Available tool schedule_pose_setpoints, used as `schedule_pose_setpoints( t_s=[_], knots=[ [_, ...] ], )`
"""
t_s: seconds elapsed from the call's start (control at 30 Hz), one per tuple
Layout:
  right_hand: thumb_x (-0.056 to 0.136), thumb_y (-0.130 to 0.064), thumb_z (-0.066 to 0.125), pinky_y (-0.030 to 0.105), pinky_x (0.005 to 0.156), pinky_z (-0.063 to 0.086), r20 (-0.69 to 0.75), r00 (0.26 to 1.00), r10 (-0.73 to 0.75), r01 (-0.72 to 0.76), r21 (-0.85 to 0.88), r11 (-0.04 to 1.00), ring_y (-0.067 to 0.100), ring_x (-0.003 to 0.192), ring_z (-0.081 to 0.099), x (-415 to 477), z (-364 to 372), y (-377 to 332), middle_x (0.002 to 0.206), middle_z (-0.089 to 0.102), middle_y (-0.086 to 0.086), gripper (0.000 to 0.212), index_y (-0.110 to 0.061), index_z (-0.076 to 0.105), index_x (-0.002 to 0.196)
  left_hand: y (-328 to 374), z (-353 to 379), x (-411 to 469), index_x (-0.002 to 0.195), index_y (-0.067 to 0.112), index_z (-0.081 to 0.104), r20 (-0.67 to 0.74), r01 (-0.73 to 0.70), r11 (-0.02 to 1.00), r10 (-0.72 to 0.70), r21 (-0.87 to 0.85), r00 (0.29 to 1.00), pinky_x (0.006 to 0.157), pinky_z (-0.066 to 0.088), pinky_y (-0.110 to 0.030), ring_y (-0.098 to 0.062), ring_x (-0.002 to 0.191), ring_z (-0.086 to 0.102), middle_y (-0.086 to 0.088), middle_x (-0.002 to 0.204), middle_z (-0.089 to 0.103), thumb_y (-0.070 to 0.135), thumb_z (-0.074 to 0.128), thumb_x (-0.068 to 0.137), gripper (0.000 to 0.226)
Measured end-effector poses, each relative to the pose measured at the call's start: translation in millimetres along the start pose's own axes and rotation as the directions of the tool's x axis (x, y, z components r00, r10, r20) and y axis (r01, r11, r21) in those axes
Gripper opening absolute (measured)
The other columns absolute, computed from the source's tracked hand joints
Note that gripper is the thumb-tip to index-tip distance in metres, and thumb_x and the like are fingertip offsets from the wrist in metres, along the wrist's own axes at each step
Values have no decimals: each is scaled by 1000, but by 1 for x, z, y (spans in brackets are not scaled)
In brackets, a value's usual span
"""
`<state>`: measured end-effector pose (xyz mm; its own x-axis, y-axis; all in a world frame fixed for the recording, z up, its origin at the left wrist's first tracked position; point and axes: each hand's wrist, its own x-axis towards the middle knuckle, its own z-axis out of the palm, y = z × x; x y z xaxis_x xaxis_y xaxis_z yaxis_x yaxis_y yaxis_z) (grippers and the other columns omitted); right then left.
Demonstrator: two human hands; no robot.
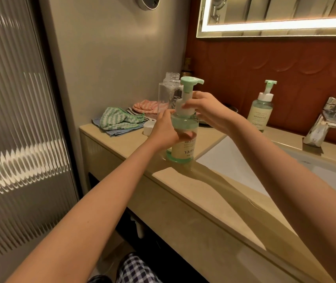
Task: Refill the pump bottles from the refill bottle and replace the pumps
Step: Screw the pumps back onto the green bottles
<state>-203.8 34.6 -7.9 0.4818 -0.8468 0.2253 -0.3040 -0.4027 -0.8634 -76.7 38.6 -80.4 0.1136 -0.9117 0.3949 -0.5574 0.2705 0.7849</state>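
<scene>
A clear pump bottle [183,148] with green liquid and a cream label stands on the beige counter [183,186] near the sink's left edge. My left hand [166,131] wraps around its body. My right hand [203,111] grips the white collar of its green pump [190,83], which sits on the bottle's neck. Behind it stands a clear refill bottle [168,92], uncapped and nearly empty. Its white cap [149,127] lies on the counter beside it. A second pump bottle [262,107], pump fitted, stands at the back by the tap.
Folded cloths, a green one [120,119] and a pink one [145,106], lie at the counter's back left corner. A white sink basin [244,168] lies to the right, with a chrome tap [324,121] behind it. A ribbed glass door [18,119] stands on the left.
</scene>
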Motion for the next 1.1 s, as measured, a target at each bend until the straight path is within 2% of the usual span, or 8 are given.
schedule_pose_setpoints(
  t_s=[0.1, 0.27, 0.43, 0.53, 0.67, 0.77, 0.97, 1.1],
  knots=[
    [82, -7, 65, 29, 91, 47, -50, 998, -37, 32, -95, 995, 17, 106, 58, 0, -7, 3, 113, 62, 4, 40, -4, 56, 121, -1, 1, 0, 136, 13, 34, 1, 1, 1000, -1, -1, 1000, 99, 41, -33, -20, 123, 42, -4, 136, 38, 33, 83, 63, 90],
    [58, -47, 82, 25, 68, 49, -305, 946, -108, -46, -458, 888, 10, 83, 54, 8, 3, 5, 91, 55, -3, 66, -11, 50, 104, -1, 1, 0, 137, 15, 34, 1, 7, 1000, -7, -4, 1000, 102, 40, -39, -22, 125, 39, -4, 137, 37, 33, 84, 62, 92],
    [80, -35, 69, 31, 91, 45, -107, 993, -40, 20, -189, 982, 15, 112, 51, 2, 3, 6, 129, 51, 3, 65, -11, 40, 133, 0, 1, -1, 138, 16, 34, -15, -6, 1000, 6, -3, 1000, 104, 36, -36, -19, 127, 37, -4, 141, 35, 34, 83, 63, 91],
    [82, -10, 66, 26, 87, 46, -65, 993, -103, 87, -216, 973, 12, 101, 56, -3, 1, 3, 108, 59, -3, 44, -14, 54, 123, 2, 0, -1, 138, 14, 34, -15, 6, 1000, -6, 5, 1000, 100, 39, -34, -20, 125, 40, -5, 140, 36, 33, 83, 63, 91],
    [75, -10, 73, 24, 79, 49, -124, 989, -86, 64, -172, 983, 15, 97, 60, 1, -5, 2, 103, 65, -1, 39, -13, 64, 112, 4, 0, -3, 138, 13, 32, -4, 8, 1000, -8, 27, 1000, 94, 38, -29, -20, 124, 39, -5, 139, 35, 33, 82, 65, 90],
    [78, -4, 70, 28, 87, 51, -106, 993, -50, 41, -89, 995, 15, 96, 61, 2, -8, 0, 100, 65, 0, 35, -9, 63, 111, 5, -1, -4, 136, 13, 34, -7, 2, 1000, -2, 25, 1000, 95, 38, -30, -20, 124, 39, -5, 138, 35, 33, 82, 65, 89],
    [74, -14, 75, 27, 73, 51, -126, 989, -81, 40, -300, 953, 23, 99, 61, -1, -4, -7, 102, 66, 4, 39, -9, 65, 111, 5, -2, -4, 140, 15, 31, 10, 22, 1000, -22, 20, 1000, 101, 39, -37, -22, 127, 38, -5, 142, 33, 35, 82, 64, 93],
    [69, -24, 80, 45, 85, 53, -197, 976, -90, 9, -375, 927, 31, 99, 63, 0, -2, -8, 106, 68, 17, 37, -5, 70, 100, 7, -2, -5, 139, 15, 31, 9, 28, 999, -29, 26, 1000, 100, 36, -33, -21, 128, 36, -5, 142, 32, 35, 82, 66, 92]
  ],
)
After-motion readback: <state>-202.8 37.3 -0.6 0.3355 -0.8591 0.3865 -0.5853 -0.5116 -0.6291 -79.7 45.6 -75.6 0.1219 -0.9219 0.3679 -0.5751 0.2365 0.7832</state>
